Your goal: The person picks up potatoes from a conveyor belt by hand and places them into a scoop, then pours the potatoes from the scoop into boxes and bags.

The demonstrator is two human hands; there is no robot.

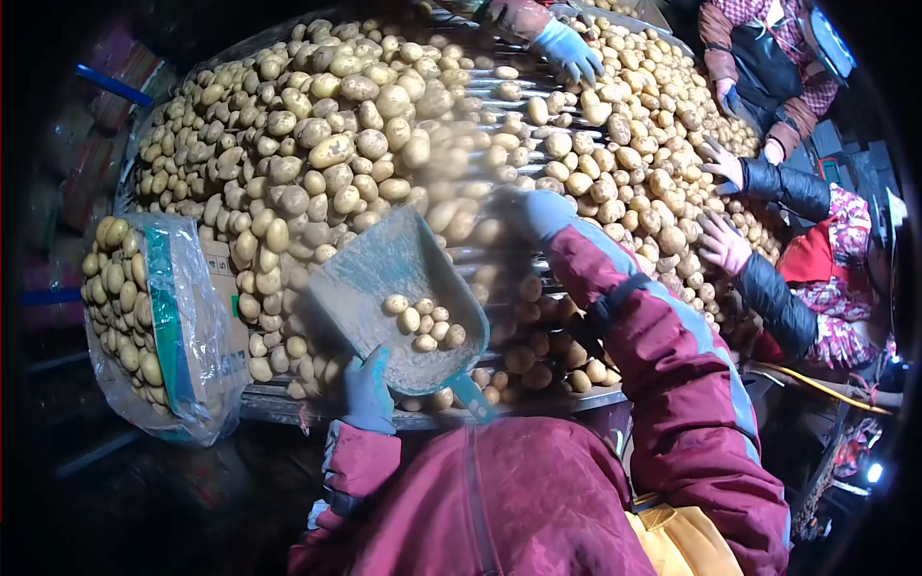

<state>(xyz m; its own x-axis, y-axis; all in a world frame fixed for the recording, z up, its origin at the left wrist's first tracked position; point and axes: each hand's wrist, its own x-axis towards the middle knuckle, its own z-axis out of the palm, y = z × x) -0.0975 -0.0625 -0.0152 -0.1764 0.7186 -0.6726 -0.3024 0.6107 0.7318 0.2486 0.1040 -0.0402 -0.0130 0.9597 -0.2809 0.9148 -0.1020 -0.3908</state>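
Observation:
My left hand [368, 392], in a blue-grey glove, grips the near left edge of a green, dirt-coated dustpan-like scoop [370, 293]. The scoop lies tilted over the potatoes, its short handle [471, 396] pointing toward my body. Several small potatoes [424, 323] rest in its pan. My gloved right hand [544, 213] reaches out over the slatted metal surface [495, 91], among loose potatoes; its fingers are smeared by motion. A large heap of potatoes [327, 149] spreads beyond the scoop, and more potatoes [663, 173] lie to the right of my right hand.
At the left stands a plastic-lined cardboard box [209, 312] full of potatoes. A co-worker's blue-gloved hand [569, 50] is at the top. Another person's pink-gloved hands [725, 242] touch potatoes at the right, below a further person [768, 67]. A yellow cable [826, 386] runs at lower right.

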